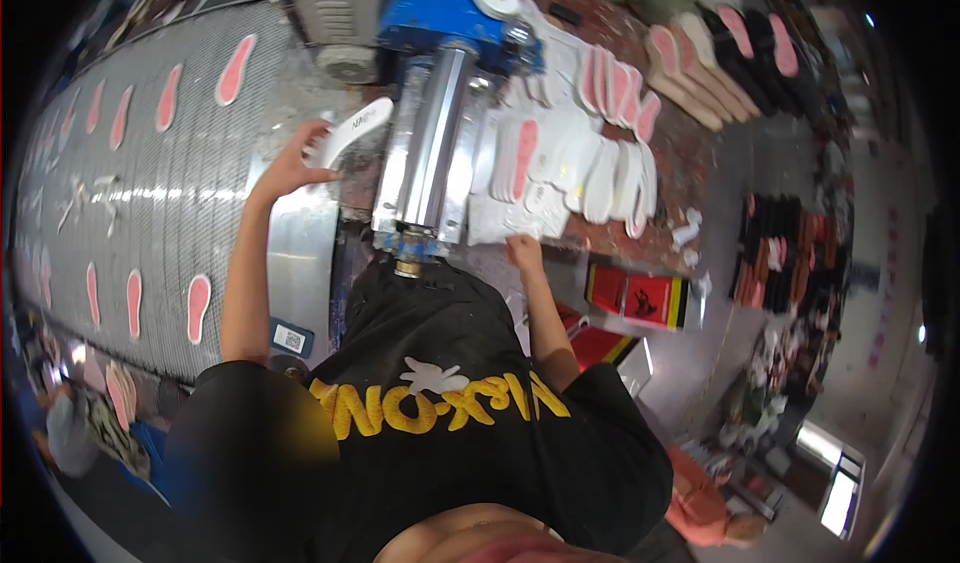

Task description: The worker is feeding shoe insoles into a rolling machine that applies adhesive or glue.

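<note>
Metal roller is separating the left hand, gripping a white insole, from the curled right hand, its hold unclear.

Across the grey conveyor belt, two rows of pink-and-white insoles are laid out flat, well spaced! Over on the worn reddish counter, white insoles are heaped in overlapping piles, pink-topped insoles are packed in close by, and at the far side a beige stack is set beside a black stack.
</note>
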### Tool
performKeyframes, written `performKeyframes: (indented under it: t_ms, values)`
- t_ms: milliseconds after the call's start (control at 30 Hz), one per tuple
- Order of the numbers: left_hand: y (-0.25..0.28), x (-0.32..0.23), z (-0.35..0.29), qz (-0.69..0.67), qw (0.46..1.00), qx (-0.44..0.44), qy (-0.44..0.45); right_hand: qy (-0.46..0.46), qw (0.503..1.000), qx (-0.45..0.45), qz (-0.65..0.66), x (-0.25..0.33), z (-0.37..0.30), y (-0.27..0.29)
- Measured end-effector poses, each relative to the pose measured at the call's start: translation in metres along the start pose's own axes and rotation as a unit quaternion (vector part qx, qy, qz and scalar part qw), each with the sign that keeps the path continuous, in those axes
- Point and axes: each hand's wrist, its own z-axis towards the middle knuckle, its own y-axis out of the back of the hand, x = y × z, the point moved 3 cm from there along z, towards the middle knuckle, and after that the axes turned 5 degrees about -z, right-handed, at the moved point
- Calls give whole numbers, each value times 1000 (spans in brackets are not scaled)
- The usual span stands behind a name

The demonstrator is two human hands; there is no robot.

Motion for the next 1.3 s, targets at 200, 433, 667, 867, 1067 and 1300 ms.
performKeyframes:
  t_ms: [200,433,667,867,1067,1300]
  values:
    - [-38,36,-69,-592,800,-39,88,-83,995,24,-59,-48,-1,-5]
    - [-61,9,-93,-711,687,-140,-49,-111,985,90,-100,-70,4,-7]
    - [-55,32,-106,-712,675,-176,-73,-105,980,101,-137,-51,19,-16]
    - [-80,126,-148,-770,561,-303,-16,-50,974,167,-141,-45,21,-26]
    - [-59,244,-260,-762,427,-486,15,47,956,191,-219,-43,14,-31]
    - [-30,280,-390,-663,419,-601,157,-85,952,196,-219,-23,7,-32]
